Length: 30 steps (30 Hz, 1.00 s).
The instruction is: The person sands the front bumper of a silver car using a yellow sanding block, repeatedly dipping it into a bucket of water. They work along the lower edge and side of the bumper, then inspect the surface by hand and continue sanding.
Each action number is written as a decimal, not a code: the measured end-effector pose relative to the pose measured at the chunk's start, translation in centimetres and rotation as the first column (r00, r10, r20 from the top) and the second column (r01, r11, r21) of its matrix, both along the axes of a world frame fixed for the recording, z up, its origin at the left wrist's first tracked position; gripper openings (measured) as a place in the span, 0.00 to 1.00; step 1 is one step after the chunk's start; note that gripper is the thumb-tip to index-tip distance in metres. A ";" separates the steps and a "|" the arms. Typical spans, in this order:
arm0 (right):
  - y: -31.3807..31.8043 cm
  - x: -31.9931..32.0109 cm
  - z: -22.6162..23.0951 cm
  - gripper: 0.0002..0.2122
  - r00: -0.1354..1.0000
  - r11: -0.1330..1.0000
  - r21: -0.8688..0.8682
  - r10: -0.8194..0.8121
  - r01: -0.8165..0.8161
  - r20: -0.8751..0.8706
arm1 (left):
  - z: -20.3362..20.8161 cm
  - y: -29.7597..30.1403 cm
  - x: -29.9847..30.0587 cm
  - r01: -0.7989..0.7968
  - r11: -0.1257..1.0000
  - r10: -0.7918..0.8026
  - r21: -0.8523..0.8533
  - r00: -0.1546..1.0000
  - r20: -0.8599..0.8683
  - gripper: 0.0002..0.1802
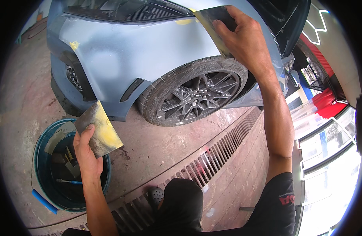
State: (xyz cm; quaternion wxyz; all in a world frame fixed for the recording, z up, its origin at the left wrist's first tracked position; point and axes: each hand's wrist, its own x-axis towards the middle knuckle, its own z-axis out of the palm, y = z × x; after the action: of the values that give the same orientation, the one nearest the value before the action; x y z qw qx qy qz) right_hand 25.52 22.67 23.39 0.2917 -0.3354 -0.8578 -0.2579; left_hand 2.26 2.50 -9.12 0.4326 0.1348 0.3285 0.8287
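Note:
My left hand (pixel 87 157) holds up a dark sheet of sandpaper (pixel 104 131) smeared with yellow, thumb across its face, above the bucket. Up at the right, my right hand (pixel 245 41) grips another dark sandpaper sheet (pixel 210 24) with a yellowish edge. That sheet is in front of the car's grey-blue fender (pixel 149 47), above the wheel arch; whether it touches the panel I cannot tell. Yellow filler patches (pixel 185 22) show near the headlight, and another yellow spot (pixel 74 45) marks the bumper.
A dark teal bucket (pixel 38 157) with a blue handle grip (pixel 44 201) stands at the left, holding a toothbrush (pixel 69 181) and scraps of sandpaper. The black-spoked wheel (pixel 198 94) is below the fender. A floor drain grate (pixel 216 161) runs diagonally past my knee (pixel 185 196).

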 end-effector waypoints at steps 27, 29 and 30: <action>-1.1 -1.0 2.2 0.17 0.998 0.983 -0.178 0.024 -0.034 -0.061 | -0.2 0.0 0.0 0.016 1.000 -0.016 -0.006 1.000 -0.008 0.20; -1.0 -0.9 2.2 0.17 0.998 0.985 -0.173 0.019 -0.027 -0.053 | -0.2 0.0 0.0 0.018 1.000 -0.018 -0.004 1.000 -0.009 0.20; -1.0 -0.8 2.2 0.17 0.998 0.984 -0.174 0.018 -0.027 -0.053 | -0.3 0.0 0.0 0.019 1.000 -0.019 -0.002 1.000 -0.010 0.20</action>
State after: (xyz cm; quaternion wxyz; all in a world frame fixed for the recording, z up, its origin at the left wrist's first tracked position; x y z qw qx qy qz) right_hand 24.73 21.71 25.59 0.2858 -0.3563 -0.8732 -0.1697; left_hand 2.24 2.54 -9.37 0.4391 0.1414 0.3302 0.8235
